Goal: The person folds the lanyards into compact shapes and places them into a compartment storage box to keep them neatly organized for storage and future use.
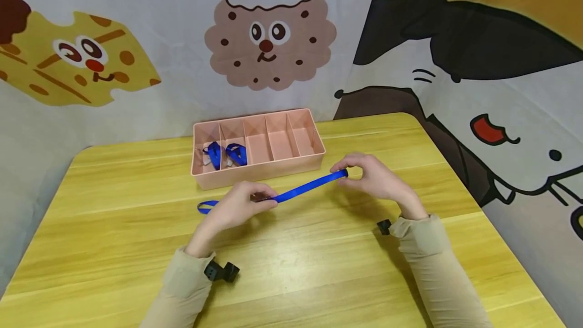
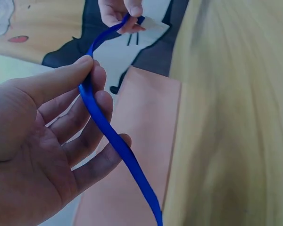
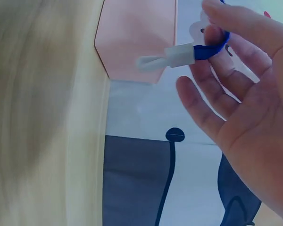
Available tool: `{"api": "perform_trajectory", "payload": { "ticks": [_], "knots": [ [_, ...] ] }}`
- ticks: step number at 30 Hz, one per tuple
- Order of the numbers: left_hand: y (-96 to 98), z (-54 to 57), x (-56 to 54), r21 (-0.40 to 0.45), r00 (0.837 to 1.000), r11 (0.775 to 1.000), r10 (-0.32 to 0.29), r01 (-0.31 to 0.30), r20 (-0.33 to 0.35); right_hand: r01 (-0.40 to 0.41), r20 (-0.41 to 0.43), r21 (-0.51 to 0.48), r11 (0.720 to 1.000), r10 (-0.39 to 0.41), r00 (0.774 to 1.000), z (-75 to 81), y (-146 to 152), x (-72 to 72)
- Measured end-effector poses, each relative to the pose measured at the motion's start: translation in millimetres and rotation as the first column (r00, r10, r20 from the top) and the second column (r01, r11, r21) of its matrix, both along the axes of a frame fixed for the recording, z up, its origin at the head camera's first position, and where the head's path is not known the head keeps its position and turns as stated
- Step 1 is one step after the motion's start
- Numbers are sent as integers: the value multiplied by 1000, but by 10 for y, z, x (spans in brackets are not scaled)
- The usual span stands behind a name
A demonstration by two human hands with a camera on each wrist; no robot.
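Note:
A blue lanyard point(image 1: 310, 187) is stretched between the two hands above the table. My left hand point(image 1: 237, 206) pinches its strap between thumb and index finger, the other fingers loosely bent in the left wrist view. Beyond that hand, a loop of the strap hangs out to the left. At the other end, my right hand point(image 1: 374, 178) pinches the strap with thumb and forefinger. In the right wrist view a white plastic end piece point(image 3: 180, 55) with a small loop sticks out from the strap beside the right fingers.
A pink box point(image 1: 259, 170) with several compartments stands behind the hands. Its two leftmost compartments hold a coiled blue lanyard point(image 1: 213, 156) and another blue lanyard point(image 1: 237, 153). The wooden table point(image 1: 291, 272) ends at a cartoon-printed cloth point(image 1: 173, 110) at the back.

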State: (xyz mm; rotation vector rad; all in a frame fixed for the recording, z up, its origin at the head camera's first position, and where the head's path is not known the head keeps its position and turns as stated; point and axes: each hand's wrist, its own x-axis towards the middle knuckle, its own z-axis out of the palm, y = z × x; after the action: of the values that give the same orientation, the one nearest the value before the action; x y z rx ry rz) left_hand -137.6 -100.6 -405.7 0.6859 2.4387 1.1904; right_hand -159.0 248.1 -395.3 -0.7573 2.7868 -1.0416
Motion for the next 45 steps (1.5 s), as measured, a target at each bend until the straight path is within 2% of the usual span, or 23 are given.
{"api": "perform_trajectory", "payload": {
  "ticks": [6, 15, 24, 31, 36, 40, 42, 45],
  "knots": [
    [-5, 103, 51, 51, 999, 999, -2, 0, 40, 29, -107, -35, 999, -33, 994, 45, -2, 31],
    [2, 181, 86, 124, 997, 992, -2, -7, 79, 114, -180, -133, 985, -137, 974, 99, -16, 70],
    [12, 224, 128, 218, 991, 976, -51, 23, 125, 117, -332, -243, 963, -196, 923, 98, -57, 68],
    [20, 280, 161, 278, 985, 960, -74, 28, 159, 163, -355, -334, 928, -285, 891, 109, -112, 67],
    [-3, 347, 219, 374, 980, 927, -110, 41, 164, 152, -372, -358, 921, -290, 882, 129, -163, 57],
    [-8, 418, 294, 449, 989, 893, -92, 30, 116, 130, -386, -372, 919, -281, 879, 129, -236, 42],
    [5, 449, 337, 501, 995, 865, -71, 23, 77, 115, -390, -382, 917, -273, 880, 128, -287, 37],
    [47, 493, 407, 597, 999, 802, -50, 33, 11, 91, -393, -398, 913, -259, 882, 119, -382, 39]
  ]
}}
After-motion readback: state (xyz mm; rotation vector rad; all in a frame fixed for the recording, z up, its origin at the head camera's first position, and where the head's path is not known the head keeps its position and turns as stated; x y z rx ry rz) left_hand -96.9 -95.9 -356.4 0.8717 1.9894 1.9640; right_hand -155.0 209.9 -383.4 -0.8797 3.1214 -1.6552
